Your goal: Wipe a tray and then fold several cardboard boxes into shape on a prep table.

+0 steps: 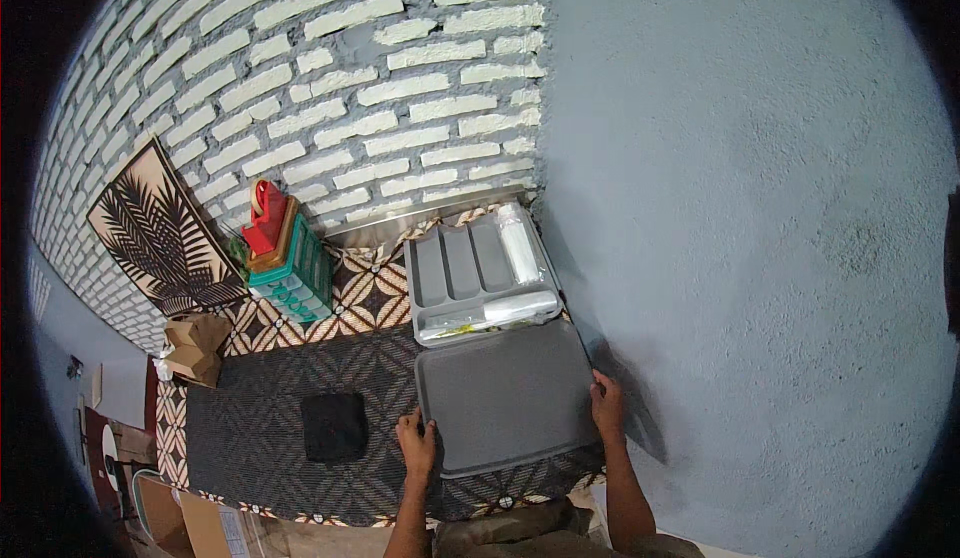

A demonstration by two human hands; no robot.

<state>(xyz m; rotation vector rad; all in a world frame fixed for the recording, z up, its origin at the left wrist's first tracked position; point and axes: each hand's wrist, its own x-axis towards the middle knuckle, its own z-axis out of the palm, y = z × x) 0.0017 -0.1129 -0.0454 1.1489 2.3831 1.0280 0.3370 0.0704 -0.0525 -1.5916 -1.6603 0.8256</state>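
A flat grey serving tray [505,398] with a raised rim lies level at the front right of the table. My left hand [416,442] is closed on its left edge, near the front corner. On the opposite side my right hand [606,406] grips the right edge, close to the wall. Directly behind the tray is a grey compartment organizer [428,270], holding a clear-wrapped stack of white cups [518,245] and a plastic-wrapped white bundle [520,307]. A folded black cloth-like square [335,427] rests left of my left hand. The undersides of my fingers are hidden.
A dark mesh mat [250,408] covers much of the patterned tablecloth [370,288]. Farther back stand a teal drawer box [300,283] with a red tape dispenser [266,220] on top, a leaf-print panel [165,233] and a brown paper bag [195,348]. A grey wall [740,258] borders the right.
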